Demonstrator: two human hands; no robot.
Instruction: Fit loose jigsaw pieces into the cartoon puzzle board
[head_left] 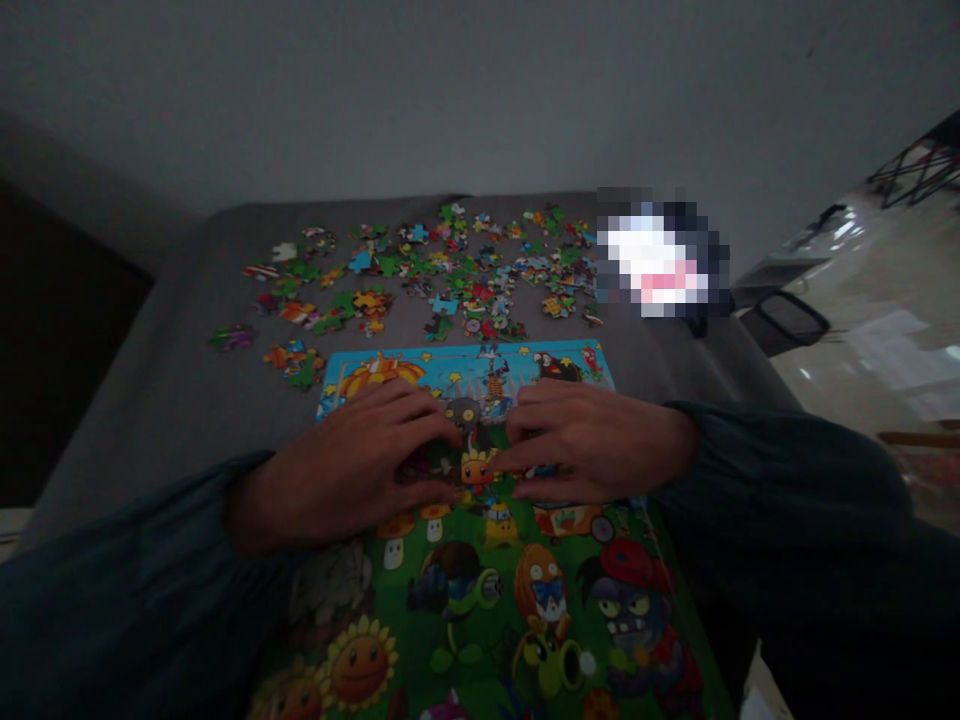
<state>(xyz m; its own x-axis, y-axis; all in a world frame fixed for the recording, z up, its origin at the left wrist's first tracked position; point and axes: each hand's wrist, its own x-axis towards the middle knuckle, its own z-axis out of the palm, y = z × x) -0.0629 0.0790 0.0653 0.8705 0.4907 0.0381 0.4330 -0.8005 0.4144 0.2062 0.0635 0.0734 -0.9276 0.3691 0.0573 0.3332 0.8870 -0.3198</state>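
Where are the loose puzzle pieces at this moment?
In the head view, the loose puzzle pieces lie scattered on the grey fabric just beyond the far edge of the puzzle, ahead of the left hand and the right hand.

A pixelated blob [656,255] at upper right hides whatever lies there. The left hand [345,465] and right hand [600,440] cover the middle of the puzzle [480,610], and its lower part runs off the bottom edge. The loose pieces [457,270] above are too small to read.
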